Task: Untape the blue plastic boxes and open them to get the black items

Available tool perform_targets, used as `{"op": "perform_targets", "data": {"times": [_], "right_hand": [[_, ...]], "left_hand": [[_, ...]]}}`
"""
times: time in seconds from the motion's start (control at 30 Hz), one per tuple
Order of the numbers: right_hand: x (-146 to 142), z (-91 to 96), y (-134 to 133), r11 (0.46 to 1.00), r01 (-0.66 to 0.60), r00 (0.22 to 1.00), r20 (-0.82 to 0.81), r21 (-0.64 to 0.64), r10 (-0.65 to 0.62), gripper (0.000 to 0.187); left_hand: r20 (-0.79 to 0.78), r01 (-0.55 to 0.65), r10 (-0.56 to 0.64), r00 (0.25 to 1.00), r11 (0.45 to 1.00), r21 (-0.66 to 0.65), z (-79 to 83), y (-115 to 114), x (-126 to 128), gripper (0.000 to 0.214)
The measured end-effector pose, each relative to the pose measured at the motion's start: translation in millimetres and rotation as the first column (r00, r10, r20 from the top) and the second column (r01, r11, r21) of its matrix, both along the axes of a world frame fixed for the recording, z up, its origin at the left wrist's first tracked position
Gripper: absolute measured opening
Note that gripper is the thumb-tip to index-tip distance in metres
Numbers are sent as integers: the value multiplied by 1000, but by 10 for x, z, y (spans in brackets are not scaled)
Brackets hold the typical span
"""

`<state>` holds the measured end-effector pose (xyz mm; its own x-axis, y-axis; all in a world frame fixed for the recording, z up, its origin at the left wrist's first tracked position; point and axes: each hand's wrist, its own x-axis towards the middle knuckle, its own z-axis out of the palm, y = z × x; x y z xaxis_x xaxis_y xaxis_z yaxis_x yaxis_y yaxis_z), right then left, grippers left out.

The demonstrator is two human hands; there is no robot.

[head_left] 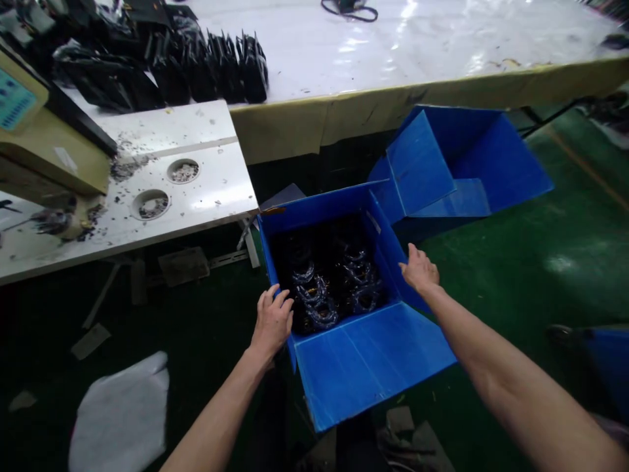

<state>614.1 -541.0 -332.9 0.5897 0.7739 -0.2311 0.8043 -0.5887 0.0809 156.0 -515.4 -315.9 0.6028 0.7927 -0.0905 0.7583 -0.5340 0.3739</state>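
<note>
A blue box (373, 360) stands open below me, its near flap folded out toward me. Inside it lie several dark items (314, 295) with curved, shiny plastic-wrapped parts in two rows; what they are is hard to make out. My left hand (274, 318) is at the box's left rim, fingers apart and slightly bent over the edge. Beside the right wall is my right hand (420, 267), fingers loosely bent and thumb toward the box. Neither hand shows anything held, and whether the right one touches the wall is unclear.
A second blue box (496, 151) lies tilted behind on the right. To the left, a white workbench (211, 183) carries a beige machine (54, 137) and scraps. Black bags (211, 69) stand on the long white table (417, 46). A white sheet or bag (120, 416) lies lower left.
</note>
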Motion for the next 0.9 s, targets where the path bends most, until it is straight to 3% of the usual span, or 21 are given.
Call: {"op": "perform_targets", "data": {"times": [0.2, 0.43, 0.6, 0.7, 0.8, 0.9], "right_hand": [[-675, -252, 173, 995, -92, 993, 75, 31, 90, 81], [-818, -407, 397, 985, -89, 990, 119, 145, 72, 74], [-609, -348, 586, 979, -88, 991, 115, 186, 67, 68], [-331, -284, 706, 979, -3, 990, 142, 202, -26, 65], [59, -174, 790, 972, 101, 972, 187, 211, -141, 60], [473, -91, 871, 965, 157, 956, 214, 210, -202, 49]], "left_hand": [[101, 87, -83, 991, 996, -37, -28, 206, -103, 27], [93, 167, -161, 983, 984, -65, 3, 439, -135, 27], [39, 271, -269, 962, 960, -68, 155, 727, 15, 39], [-76, 239, -266, 961, 937, -254, 200, 1143, 407, 48], [-194, 96, -187, 963, 911, -402, 44, 1660, 911, 43], [-250, -46, -84, 965, 880, -472, -320, 2148, 1298, 27]]}}
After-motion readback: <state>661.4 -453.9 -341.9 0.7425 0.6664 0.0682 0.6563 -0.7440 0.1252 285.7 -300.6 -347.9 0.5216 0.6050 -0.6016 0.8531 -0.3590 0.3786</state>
